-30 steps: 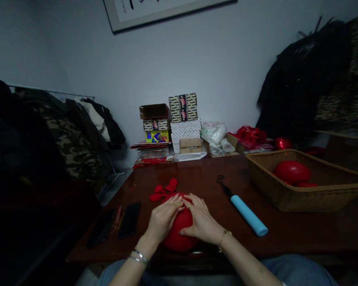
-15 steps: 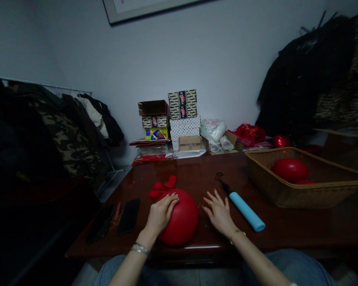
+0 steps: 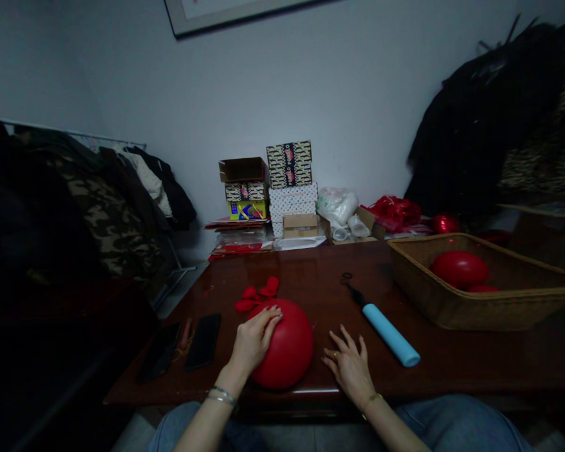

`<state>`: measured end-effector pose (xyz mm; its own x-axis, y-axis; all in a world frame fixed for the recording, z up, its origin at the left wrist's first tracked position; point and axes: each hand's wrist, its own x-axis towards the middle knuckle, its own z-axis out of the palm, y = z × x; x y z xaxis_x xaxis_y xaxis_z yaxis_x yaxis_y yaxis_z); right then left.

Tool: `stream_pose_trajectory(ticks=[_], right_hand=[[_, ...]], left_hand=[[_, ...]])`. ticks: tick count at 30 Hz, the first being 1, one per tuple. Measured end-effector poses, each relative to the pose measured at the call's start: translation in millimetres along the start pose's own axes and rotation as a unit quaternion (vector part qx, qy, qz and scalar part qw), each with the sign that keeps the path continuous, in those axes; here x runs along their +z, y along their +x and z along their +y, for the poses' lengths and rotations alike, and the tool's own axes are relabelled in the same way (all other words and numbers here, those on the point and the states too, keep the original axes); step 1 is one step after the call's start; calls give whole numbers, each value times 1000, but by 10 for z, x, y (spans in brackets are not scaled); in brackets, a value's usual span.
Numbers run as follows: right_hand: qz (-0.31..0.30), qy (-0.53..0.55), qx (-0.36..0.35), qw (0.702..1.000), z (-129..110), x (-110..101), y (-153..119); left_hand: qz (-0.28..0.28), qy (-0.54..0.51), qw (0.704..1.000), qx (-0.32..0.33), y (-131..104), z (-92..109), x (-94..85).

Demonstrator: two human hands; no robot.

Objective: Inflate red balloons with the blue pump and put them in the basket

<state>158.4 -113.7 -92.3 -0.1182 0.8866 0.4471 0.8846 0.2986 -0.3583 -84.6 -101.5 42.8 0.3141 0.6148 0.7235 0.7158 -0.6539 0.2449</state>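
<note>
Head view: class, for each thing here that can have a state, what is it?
Large red balloon: inflated
Small red balloons: limp
Blue pump: lying down
Basket: open-topped, holding inflated red balloons
Top-left box: open
Left hand: on the large balloon
Right hand: fingers spread, apart from it

A: bench (image 3: 311,270) finish?
B: brown wood, glossy, light streak on near edge
A: red balloon (image 3: 289,351)?
B: smooth stretched rubber, soft sheen
A: pump (image 3: 390,334) and basket (image 3: 489,312)?
B: pump smooth plastic, satin look; basket rough, woven wicker look
A: behind?
B: small carton (image 3: 300,226) matt cardboard, white bag (image 3: 338,204) thin crinkly plastic
A: wearables?
B: silvery bangles (image 3: 222,395) smooth shiny metal, jeans (image 3: 456,424) matt denim
</note>
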Motion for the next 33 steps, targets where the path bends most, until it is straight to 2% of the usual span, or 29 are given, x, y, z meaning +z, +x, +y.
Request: stream_pose_trajectory(ticks=[3,12,18,22,26,29,33], right_hand=[[35,44,-6,998,18,59,-15],[62,122,-8,991,-11,73,31],[102,211,28,972,-86,-98,178],[137,286,65,946,-326,-371,488],[129,359,54,923,-680,-604,701],[126,394,51,909,-863,-678,716],[130,416,61,898,-931,-670,683]], left_hand=[[9,3,1000,5,0,15,2],[20,3,1000,18,32,72,6],[21,-3,999,27,27,64,40],[9,-4,999,33,40,87,76],[5,0,999,43,79,165,102],[13,3,998,58,101,224,111],[19,9,997,70,101,248,104]])
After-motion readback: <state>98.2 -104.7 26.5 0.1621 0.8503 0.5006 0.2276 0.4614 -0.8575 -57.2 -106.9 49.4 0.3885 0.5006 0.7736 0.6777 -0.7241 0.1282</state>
